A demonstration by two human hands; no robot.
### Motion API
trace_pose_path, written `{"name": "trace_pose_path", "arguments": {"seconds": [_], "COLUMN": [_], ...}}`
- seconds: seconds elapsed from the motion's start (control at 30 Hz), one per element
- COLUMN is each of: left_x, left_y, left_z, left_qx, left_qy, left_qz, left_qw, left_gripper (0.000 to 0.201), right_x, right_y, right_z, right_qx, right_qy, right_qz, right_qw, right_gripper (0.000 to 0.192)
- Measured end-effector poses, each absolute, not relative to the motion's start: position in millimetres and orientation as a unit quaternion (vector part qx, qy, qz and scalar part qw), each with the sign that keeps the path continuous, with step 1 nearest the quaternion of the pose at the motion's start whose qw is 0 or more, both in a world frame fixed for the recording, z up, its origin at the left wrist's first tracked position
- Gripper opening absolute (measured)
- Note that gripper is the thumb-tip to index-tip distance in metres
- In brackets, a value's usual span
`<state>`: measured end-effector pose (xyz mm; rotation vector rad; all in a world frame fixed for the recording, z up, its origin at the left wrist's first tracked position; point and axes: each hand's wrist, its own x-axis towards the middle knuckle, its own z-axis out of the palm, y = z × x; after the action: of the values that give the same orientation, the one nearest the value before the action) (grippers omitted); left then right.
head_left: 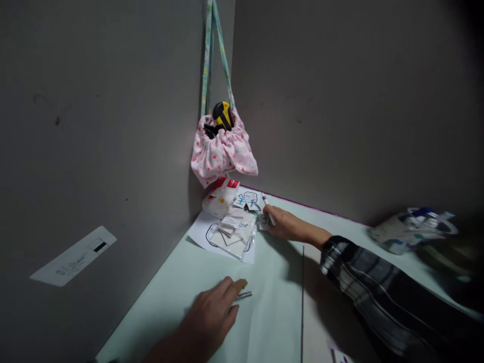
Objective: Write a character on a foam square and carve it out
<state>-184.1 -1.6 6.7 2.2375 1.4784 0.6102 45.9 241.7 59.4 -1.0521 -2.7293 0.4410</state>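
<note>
My right hand (282, 222), at the far part of the table, is closed around a white marker pen (265, 201) with a purple end pointing up. Close to its fingertips are small cards with blue characters (245, 202) and a partly covered dark-marked card (265, 222). My left hand (212, 312) lies low over the table nearer to me, its fingers curled on a small brown piece (240, 285). Thin grey strips (244, 296) poke out by the thumb. What lies under the left palm is hidden.
Clear plastic packets (236, 233) lie on a drawn paper sheet (196, 234); a white-and-red pack (221, 199) stands behind. A pink dotted bag (223, 151) with a yellow-black tape measure (223, 115) hangs in the corner. A blurred bag (401, 232) sits at right.
</note>
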Motion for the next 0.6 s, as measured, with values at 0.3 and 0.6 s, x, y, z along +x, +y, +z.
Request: {"name": "trace_pose_path", "arguments": {"seconds": [0.3,0.6], "left_x": [-191.8,-197.4], "left_y": [8.9,7.8], "left_z": [16.8,17.0], "left_qx": [0.774,0.781], "left_qy": [0.510,0.517], "left_qz": [0.288,0.276], "left_qw": [0.241,0.217], "left_gripper": [0.040,0.034], "right_x": [9.0,113.7], "right_y": [250.0,105.7], "right_z": [106.5,133.0], "right_qx": [-0.373,-0.403], "right_qy": [-0.883,-0.843], "right_qz": [0.162,0.154], "right_qw": [0.233,0.322], "right_gripper": [0.038,0.022]}}
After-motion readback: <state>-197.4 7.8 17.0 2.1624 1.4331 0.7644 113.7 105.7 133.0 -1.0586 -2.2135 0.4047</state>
